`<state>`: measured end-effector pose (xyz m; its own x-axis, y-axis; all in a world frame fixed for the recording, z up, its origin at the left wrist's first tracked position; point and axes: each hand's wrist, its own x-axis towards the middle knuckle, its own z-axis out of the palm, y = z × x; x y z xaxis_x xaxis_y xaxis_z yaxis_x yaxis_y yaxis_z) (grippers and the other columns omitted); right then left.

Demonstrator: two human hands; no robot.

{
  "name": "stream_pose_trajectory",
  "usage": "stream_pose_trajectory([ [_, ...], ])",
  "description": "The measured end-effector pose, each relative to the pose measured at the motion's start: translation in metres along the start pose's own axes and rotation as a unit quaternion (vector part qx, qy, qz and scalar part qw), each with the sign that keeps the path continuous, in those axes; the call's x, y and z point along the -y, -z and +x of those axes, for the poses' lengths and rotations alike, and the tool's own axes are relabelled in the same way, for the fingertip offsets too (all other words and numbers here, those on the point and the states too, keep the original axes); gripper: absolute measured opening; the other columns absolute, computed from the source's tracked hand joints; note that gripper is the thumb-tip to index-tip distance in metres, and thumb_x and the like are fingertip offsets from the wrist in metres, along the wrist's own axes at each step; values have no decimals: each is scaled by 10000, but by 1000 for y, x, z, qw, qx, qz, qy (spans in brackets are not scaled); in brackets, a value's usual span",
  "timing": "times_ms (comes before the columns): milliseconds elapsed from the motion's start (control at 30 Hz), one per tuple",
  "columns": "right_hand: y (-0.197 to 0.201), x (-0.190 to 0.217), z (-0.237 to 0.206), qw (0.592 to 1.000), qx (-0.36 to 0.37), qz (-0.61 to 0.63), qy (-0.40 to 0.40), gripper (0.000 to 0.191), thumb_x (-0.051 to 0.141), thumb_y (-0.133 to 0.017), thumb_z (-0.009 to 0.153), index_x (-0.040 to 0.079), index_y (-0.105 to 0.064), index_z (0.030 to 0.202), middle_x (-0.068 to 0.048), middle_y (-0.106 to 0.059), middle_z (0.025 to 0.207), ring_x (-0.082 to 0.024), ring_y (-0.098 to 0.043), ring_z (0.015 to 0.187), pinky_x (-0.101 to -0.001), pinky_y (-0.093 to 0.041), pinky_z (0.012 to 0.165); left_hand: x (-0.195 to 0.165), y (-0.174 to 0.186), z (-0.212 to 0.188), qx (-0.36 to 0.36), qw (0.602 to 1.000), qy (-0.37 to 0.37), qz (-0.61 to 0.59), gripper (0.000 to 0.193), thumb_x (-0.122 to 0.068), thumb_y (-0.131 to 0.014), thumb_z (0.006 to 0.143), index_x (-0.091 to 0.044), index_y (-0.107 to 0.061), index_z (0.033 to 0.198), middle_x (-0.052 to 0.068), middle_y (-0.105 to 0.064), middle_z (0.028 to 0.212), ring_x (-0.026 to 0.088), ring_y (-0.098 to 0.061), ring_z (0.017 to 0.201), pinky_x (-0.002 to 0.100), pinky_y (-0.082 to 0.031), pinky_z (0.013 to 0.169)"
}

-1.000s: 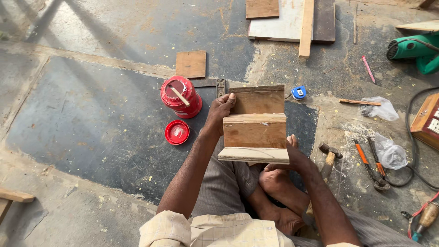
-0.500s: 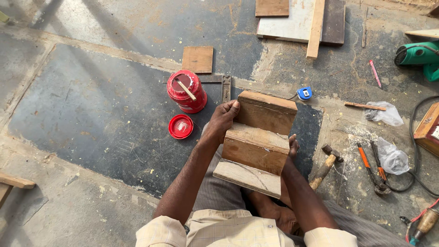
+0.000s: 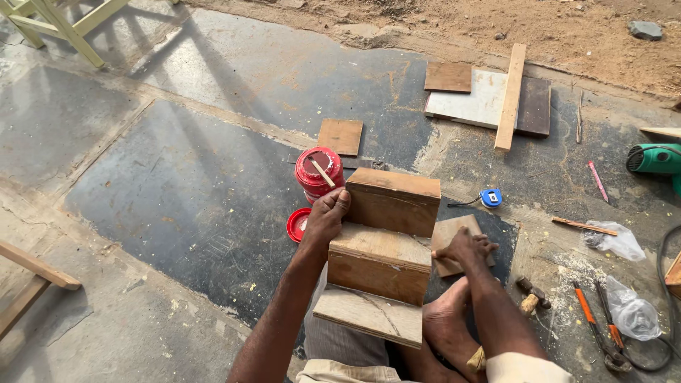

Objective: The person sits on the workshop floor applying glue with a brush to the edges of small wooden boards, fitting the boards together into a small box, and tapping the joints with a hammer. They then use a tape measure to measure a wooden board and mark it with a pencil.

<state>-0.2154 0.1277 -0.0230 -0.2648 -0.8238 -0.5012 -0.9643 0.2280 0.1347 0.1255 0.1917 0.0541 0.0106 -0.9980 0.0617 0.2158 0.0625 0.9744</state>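
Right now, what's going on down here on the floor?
A person sits on the floor with a stepped wooden piece in front of them. The left hand grips its left side; the right hand rests on a small board beside it. A red can with a stick across it and its lid sit to the left. A hammer and pliers lie to the right.

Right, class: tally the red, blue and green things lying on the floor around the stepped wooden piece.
Red: 2, glue tub and lid
Blue: 1, tape measure
Green: 1, power tool
Total: 4
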Motion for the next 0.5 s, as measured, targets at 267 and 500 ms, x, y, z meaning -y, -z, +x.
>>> stream_pose_trajectory([
  [267,4,-121,-7,987,71,78,-125,1405,671,-985,555,83,-272,1612,-321,-327,1600,-537,-272,1488,-740,-193,1157,-22,-21,8,3,995,-33,-98,408,-352,-560,1121,-9,-696,1295,-53,-655,1048,61,-526,973,250,-449,899],
  [500,-20,-164,-104,647,-74,754,81,542,360,-781,866,24,-657,1273,-160,-666,1270,-249,-669,1077,-377,-529,873,5,-128,29,122,986,-60,-92,413,-344,-536,1102,-26,-662,1334,-62,-685,1141,47,-553,1061,231,-446,975],
])
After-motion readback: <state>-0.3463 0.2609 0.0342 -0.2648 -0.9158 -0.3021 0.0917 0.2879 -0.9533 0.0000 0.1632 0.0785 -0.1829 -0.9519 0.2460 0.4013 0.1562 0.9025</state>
